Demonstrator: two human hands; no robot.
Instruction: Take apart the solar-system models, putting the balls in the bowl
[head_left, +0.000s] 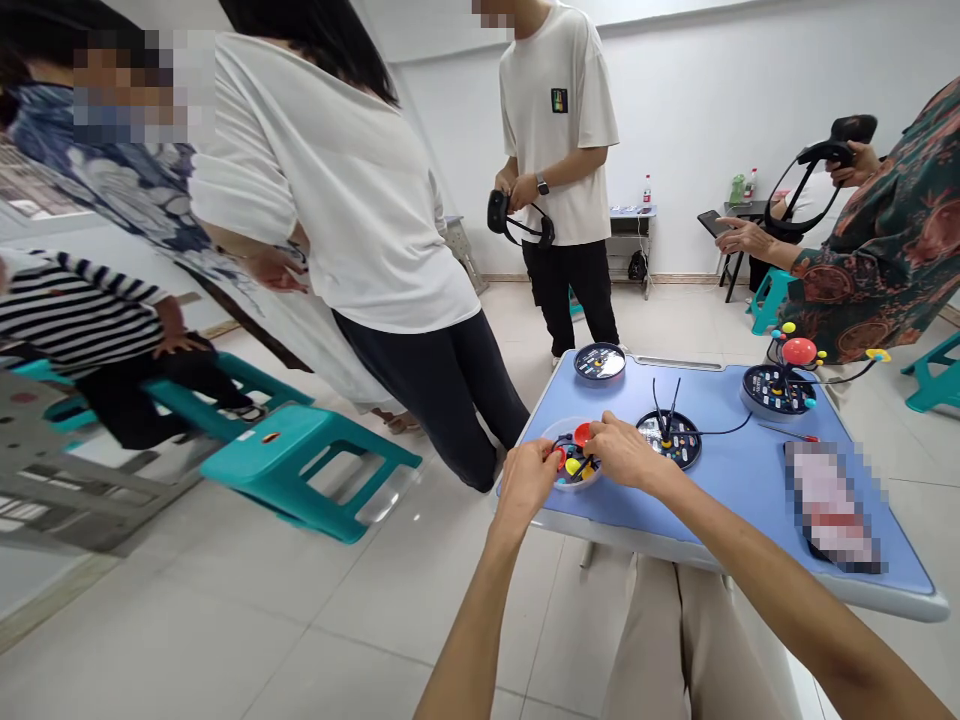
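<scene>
Reaching over blue desk [739, 490], tiled room [247, 610]

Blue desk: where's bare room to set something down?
Far side of the desk, between dark disc and red-ball model. Also between rodded base and blurred flat item, beyond the right forearm. Crowded: near-left, left hand and right hand at the parts bowl.

we have one view, worn on the head, facing forward and down over our forearms to the nearby blue desk [735, 490], reaching across the room to the white wall [690, 130]; no second view shares it.
</scene>
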